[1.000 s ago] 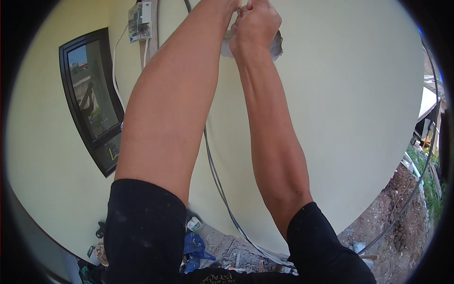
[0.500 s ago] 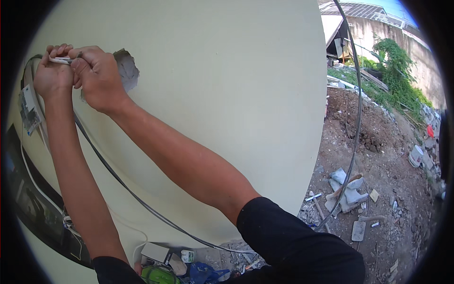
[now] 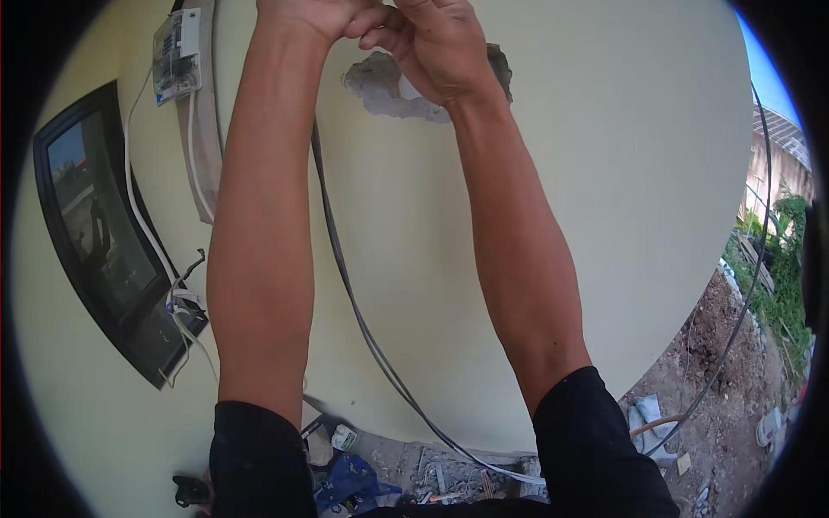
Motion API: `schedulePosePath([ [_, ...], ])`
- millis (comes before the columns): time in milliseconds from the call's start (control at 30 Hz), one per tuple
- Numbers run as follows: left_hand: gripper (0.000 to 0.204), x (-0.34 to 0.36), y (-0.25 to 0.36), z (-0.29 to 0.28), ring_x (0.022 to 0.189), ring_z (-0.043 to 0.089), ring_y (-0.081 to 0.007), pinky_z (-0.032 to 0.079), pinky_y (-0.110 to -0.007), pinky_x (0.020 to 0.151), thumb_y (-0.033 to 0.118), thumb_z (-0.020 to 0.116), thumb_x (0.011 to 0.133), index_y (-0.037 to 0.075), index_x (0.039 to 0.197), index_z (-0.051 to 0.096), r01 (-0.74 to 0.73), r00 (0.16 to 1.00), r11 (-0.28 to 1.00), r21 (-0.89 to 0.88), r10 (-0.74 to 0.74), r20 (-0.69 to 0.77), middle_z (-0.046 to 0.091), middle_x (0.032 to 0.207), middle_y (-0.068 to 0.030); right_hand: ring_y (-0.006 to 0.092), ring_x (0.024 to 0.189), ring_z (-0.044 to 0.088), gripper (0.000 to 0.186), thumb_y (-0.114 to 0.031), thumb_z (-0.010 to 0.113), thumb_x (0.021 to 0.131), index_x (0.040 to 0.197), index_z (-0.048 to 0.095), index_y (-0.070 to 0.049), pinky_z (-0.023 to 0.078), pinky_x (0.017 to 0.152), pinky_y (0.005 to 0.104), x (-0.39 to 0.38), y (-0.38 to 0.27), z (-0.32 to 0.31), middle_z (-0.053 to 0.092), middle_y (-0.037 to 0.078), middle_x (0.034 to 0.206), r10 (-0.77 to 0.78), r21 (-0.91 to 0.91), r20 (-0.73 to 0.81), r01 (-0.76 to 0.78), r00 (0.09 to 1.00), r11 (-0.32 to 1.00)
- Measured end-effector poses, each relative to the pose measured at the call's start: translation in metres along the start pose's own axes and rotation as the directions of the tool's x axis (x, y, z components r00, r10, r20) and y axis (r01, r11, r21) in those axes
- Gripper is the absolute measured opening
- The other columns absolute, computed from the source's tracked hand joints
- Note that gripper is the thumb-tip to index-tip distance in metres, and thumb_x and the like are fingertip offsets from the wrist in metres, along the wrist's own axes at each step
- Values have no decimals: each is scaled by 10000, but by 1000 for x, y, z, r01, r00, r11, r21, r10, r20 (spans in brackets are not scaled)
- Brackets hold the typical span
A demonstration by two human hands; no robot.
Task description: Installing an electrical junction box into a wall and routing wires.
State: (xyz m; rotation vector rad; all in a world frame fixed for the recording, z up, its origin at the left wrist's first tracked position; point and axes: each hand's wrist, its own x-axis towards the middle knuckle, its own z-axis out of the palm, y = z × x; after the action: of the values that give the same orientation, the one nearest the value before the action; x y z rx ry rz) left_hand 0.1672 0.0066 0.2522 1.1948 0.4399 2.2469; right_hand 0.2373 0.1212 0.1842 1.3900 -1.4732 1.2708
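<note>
Cream wall (image 3: 656, 216), dark-framed window (image 3: 102, 226), brown soil (image 3: 718, 332)

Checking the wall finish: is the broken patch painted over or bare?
Bare: the broken patch, partly behind the right hand, is ragged-edged and grey, unlike the pale wall.

Left hand (image 3: 313, 15): cut off by the upper edge; most fingers out of frame. Right hand (image 3: 445, 47): fingertips partly cropped by the same edge. Grip of both, and anything between the fingers: cannot be determined. Broken hole (image 3: 376, 91) in wall: middle portion occluded by right hand; depth unreadable. Dark cables (image 3: 345, 281): upper run lost behind left forearm (image 3: 263, 224), lower end behind right sleeve (image 3: 596, 440). Blue bag (image 3: 350, 477): partly covered by left sleeve (image 3: 259, 457); contents indistinct. Black object (image 3: 192, 490), lower left: too dim to identify.
</note>
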Motion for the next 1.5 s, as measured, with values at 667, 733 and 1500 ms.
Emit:
schedulePosePath([
  [667,528,43,25,87,609,592,-241,500,-464,560,355,329,1071,-119,1104,561,391,711,880,270,-103,-695,598,794,-149,62,482,323,303,-103,370,1017,723,430,-145,255,411,245,18,-28,56,409,-44,629,179,267,-645,0,743,964],
  [733,532,42,0,87,649,614,-255,511,-469,585,346,338,1070,-134,1130,559,260,780,828,497,123,-614,616,830,-169,61,484,321,303,-99,368,1017,723,425,-144,255,411,246,8,-41,64,407,-44,629,195,336,-643,44,740,941],
  [1500,566,55,-35,15,714,640,-300,507,-477,747,393,462,1076,-46,770,648,-244,374,-93,965,909,182,668,762,-203,108,634,455,381,-314,497,1076,840,539,-17,357,553,268,-253,-53,76,535,36,750,84,-268,-551,-272,830,924],
])
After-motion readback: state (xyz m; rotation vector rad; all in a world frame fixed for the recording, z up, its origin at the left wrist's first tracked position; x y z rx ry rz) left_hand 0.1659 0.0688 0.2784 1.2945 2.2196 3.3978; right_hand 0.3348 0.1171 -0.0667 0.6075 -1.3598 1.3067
